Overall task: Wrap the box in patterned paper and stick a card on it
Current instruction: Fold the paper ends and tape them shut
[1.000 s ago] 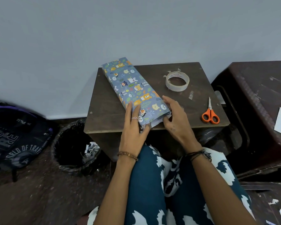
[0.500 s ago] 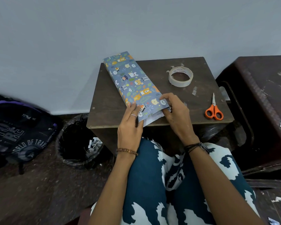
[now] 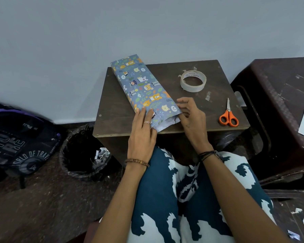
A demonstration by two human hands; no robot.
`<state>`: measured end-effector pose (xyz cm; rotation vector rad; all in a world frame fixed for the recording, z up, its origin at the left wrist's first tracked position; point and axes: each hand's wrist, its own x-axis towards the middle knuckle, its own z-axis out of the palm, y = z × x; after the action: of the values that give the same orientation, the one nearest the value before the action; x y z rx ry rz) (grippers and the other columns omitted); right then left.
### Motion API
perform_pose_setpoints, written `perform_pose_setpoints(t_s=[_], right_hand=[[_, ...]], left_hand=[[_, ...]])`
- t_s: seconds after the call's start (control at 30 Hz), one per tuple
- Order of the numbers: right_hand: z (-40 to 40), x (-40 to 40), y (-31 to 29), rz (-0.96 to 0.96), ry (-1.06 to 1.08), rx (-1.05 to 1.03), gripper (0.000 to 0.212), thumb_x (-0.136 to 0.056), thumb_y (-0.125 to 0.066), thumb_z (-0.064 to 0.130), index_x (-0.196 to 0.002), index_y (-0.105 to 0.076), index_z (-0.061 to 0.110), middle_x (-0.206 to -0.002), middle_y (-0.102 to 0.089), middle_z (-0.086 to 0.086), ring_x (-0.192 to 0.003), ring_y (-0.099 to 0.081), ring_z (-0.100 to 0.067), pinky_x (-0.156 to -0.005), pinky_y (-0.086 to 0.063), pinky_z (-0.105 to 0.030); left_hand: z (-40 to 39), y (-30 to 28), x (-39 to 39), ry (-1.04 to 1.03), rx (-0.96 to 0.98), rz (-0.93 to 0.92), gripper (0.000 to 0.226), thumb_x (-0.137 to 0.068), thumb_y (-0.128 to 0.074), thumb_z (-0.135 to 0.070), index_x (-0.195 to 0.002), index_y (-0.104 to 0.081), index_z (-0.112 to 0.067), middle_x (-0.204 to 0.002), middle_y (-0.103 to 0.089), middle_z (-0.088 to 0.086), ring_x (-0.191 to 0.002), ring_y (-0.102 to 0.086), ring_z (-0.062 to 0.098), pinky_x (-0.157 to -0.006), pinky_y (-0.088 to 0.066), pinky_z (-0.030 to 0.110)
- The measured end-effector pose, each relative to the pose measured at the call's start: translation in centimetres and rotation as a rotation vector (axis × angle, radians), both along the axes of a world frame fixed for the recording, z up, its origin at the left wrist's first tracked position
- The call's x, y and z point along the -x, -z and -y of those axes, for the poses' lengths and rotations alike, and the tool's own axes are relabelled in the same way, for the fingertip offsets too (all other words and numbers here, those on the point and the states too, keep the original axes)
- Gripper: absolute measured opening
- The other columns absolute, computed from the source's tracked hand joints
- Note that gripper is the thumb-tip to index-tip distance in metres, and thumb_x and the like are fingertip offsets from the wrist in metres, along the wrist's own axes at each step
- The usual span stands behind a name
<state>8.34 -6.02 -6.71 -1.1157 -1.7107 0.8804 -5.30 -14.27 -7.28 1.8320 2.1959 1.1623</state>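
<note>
The wrapped box (image 3: 144,88) lies diagonally on the small table (image 3: 112,109), left of the tape roll (image 3: 193,80). At its near end, the left hand (image 3: 142,135) presses flat with straight fingers, while the right hand (image 3: 189,116) pinches the loose paper flap. The paper looks thin, crease-prone and easily torn, the box stiff and probably light; hold it by the firm edges. Scissors (image 3: 228,118) lie right of the box.

wall (image 3: 77,41): plain pale grey-blue, evenly lit
floor (image 3: 42,207): dark, speckled, paper scraps at right
small table (image 3: 112,106): dark brown wood, set against wall
plastic stool (image 3: 279,88): dark brown, scuffed, right of small table
bin (image 3: 84,155): black liner, left of small table
backpack (image 3: 16,137): dark, far left on floor
</note>
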Motion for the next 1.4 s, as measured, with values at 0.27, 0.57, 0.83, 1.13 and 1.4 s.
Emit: perform_pose_setpoints(t_s=[0.27,0.57,0.83,1.13,1.4], right_hand=[[-0.1,0.0,0.0,0.027,-0.027,0.024,0.037,-0.085,-0.067,0.026,-0.117,-0.05,0.022,-0.097,-0.061,0.015,-0.092,-0.059,0.004,-0.077,-0.049,-0.017],[-0.5,-0.2,0.8,0.114,-0.047,0.041,0.053,-0.081,-0.056,-0.003,-0.127,-0.043,0.02,-0.103,-0.055,0.008,-0.096,-0.053,-0.002,-0.081,-0.046,-0.022],[-0.1,0.1,1.2,0.061,0.008,0.019,0.035,-0.087,-0.061,0.014,-0.119,-0.048,0.02,-0.09,-0.054,0.02,-0.087,-0.054,0.006,-0.074,-0.047,-0.018],[0.5,0.0,1.7,0.057,0.03,-0.085,0.03,-0.088,-0.05,0.002,-0.115,-0.052,0.014,-0.106,-0.064,0.003,-0.098,-0.061,-0.008,-0.081,-0.052,-0.03],[0.3,-0.1,1.5,0.048,0.056,-0.066,0.03,-0.086,-0.053,-0.001,-0.112,-0.054,0.013,-0.101,-0.063,0.01,-0.092,-0.06,-0.001,-0.077,-0.046,-0.011]], left_hand=[[0.1,0.3,0.5,0.018,-0.002,0.037,0.055,-0.084,-0.052,0.011,-0.134,-0.048,-0.012,-0.145,-0.038,0.005,-0.137,-0.027,0.017,-0.101,-0.009,-0.004],[0.1,0.0,0.3,-0.004,0.037,0.04,0.062,-0.081,-0.045,0.015,-0.135,-0.046,-0.016,-0.148,-0.033,-0.001,-0.14,-0.022,0.012,-0.101,-0.023,0.012],[0.0,-1.3,0.1,-0.065,0.083,0.069,0.046,-0.083,-0.058,-0.01,-0.127,-0.052,-0.021,-0.14,-0.041,-0.007,-0.129,-0.032,0.009,-0.078,-0.039,0.018],[-0.4,-1.4,-1.0,-0.097,0.119,-0.049,0.058,-0.07,-0.052,0.013,-0.121,-0.048,-0.015,-0.132,-0.04,0.002,-0.117,-0.034,0.02,-0.056,-0.045,0.024],[-0.4,-0.5,-0.3,-0.022,0.073,-0.03,0.064,-0.07,-0.047,0.017,-0.127,-0.048,-0.012,-0.139,-0.037,0.003,-0.125,-0.032,0.02,-0.063,-0.046,0.024]])
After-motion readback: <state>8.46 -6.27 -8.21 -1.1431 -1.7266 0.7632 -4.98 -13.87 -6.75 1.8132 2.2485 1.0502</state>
